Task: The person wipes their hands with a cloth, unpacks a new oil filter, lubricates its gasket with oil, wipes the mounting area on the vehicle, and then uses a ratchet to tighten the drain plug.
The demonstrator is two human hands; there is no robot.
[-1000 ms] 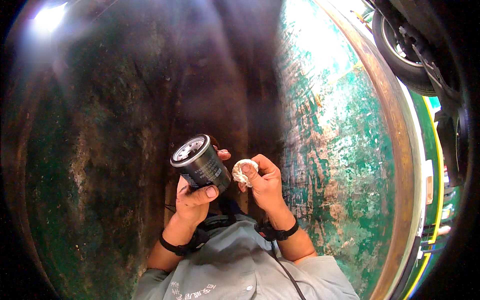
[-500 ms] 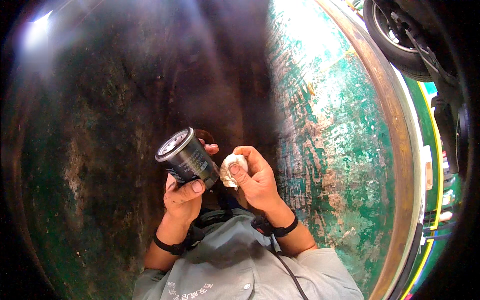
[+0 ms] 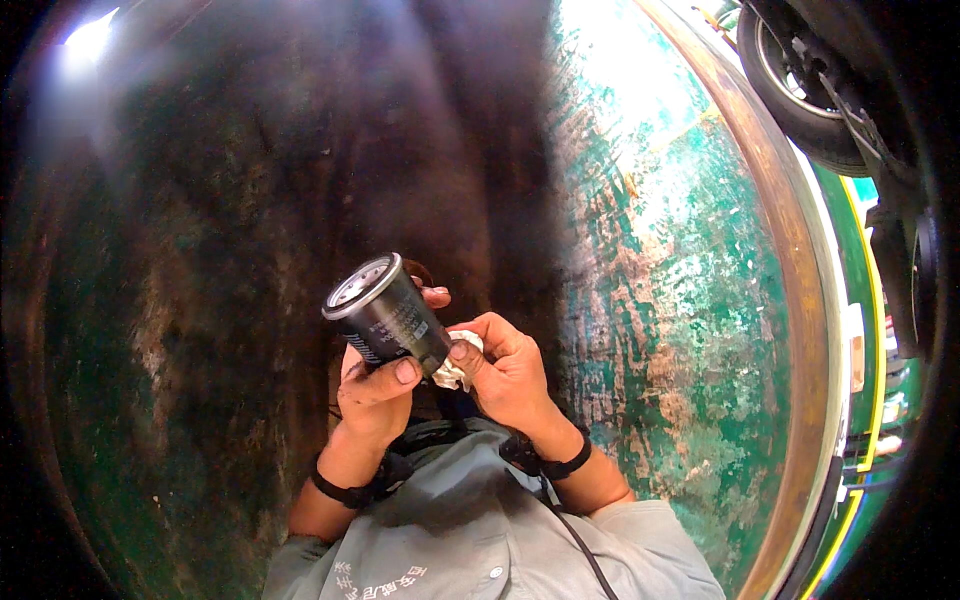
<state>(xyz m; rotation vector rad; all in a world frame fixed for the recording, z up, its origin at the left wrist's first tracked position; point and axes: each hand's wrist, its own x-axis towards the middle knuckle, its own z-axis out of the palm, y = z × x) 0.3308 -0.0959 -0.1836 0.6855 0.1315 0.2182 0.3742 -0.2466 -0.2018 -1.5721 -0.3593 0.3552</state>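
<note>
Left hand [image 3: 378,395] grips black cylindrical metal oil filter [image 3: 385,312], long axis tilted up-left (open end away). Right hand [image 3: 510,375] pinches crumpled white rag [image 3: 456,368] vs. its lower end.

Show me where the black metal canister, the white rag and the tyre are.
black canister [image 3: 385,318], head view, on its side wall.
white rag [image 3: 455,372], head view, on its crumpled middle.
tyre [image 3: 790,85], head view, on its tread.

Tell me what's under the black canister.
Under the black canister: the left hand gripping it and a white rag pressed by the right hand. Its base is covered.
</note>
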